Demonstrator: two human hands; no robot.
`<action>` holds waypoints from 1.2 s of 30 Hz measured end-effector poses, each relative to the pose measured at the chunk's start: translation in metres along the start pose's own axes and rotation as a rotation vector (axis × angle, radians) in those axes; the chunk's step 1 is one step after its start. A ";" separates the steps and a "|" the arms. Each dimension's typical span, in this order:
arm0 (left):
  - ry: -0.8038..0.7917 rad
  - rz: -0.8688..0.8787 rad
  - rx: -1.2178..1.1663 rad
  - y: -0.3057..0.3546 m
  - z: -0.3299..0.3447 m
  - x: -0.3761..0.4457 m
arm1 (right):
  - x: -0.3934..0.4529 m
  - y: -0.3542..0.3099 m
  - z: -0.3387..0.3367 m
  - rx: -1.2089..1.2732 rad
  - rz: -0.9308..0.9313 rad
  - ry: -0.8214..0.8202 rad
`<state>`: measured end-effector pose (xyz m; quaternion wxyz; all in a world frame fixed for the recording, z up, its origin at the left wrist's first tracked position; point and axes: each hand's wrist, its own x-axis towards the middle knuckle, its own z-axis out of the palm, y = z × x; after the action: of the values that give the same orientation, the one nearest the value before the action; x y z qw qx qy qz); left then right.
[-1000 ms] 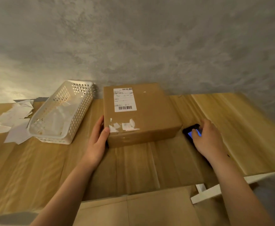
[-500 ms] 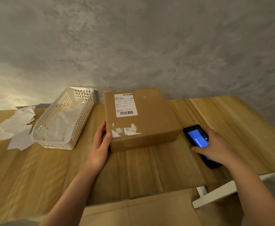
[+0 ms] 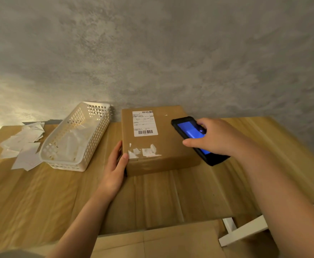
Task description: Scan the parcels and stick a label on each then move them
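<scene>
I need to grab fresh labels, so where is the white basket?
In the head view the white basket sits on the table's left side, between the loose paper slips and the cardboard parcel.

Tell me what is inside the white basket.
The white basket holds loose white paper sheets, lying crumpled along its floor. What is printed on them, and whether anything lies beneath them, cannot be seen. More sheets lie outside, to its left on the table.
</scene>
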<state>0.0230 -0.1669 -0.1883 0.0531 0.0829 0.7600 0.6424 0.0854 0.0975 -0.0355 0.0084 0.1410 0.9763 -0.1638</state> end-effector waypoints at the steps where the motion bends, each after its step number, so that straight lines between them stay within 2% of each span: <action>1: -0.002 0.002 0.004 0.001 0.000 0.000 | 0.000 -0.008 0.000 -0.021 -0.005 -0.029; 8: 0.019 0.000 0.025 -0.001 0.001 0.000 | -0.003 -0.039 -0.004 -0.144 -0.033 -0.173; 16: 0.015 0.000 0.018 -0.003 0.000 0.000 | -0.008 -0.043 -0.014 -0.239 -0.059 -0.223; 28: -0.009 -0.015 -0.016 0.003 0.000 -0.002 | -0.013 -0.039 -0.014 -0.255 -0.053 -0.254; 36: -0.010 -0.016 -0.025 0.004 -0.001 -0.003 | -0.018 -0.033 -0.018 -0.210 -0.048 -0.205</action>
<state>0.0263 -0.1674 -0.1840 0.0631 0.0794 0.7524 0.6508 0.0944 0.0684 -0.0065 0.1190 0.0987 0.9852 -0.0745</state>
